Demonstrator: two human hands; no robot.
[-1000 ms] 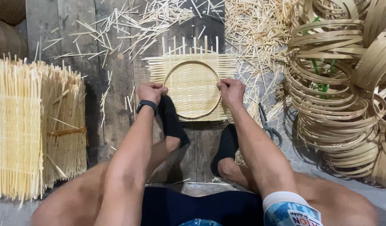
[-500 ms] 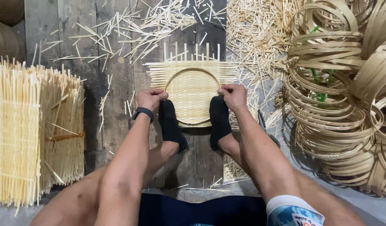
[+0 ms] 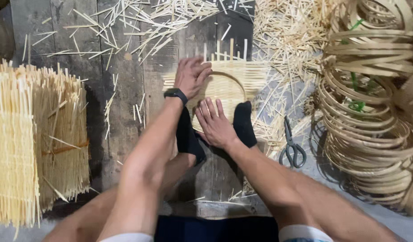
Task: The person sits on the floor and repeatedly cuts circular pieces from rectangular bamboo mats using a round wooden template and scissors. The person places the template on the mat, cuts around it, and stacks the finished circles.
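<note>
A square woven bamboo mat (image 3: 256, 74) lies on the plank floor with a round bamboo hoop (image 3: 237, 85) pressed onto it. My left hand (image 3: 191, 75), with a black wristband, curls over the hoop's far left rim. Inside the hoop, my right hand (image 3: 215, 123) lies flat on the weave with fingers spread. Both my feet in black socks (image 3: 243, 123) rest on the mat's near edge, one on each side of the right hand.
Grey scissors (image 3: 292, 150) lie on the floor right of the mat. A tall pile of bamboo hoops (image 3: 372, 112) fills the right side. Stacked woven mats (image 3: 32, 143) stand at the left. Loose bamboo strips (image 3: 139, 27) litter the floor beyond.
Both hands left the hoop's sides. The left slid up to the far left rim and the right moved onto the weave inside the hoop. The camera view came closer.
</note>
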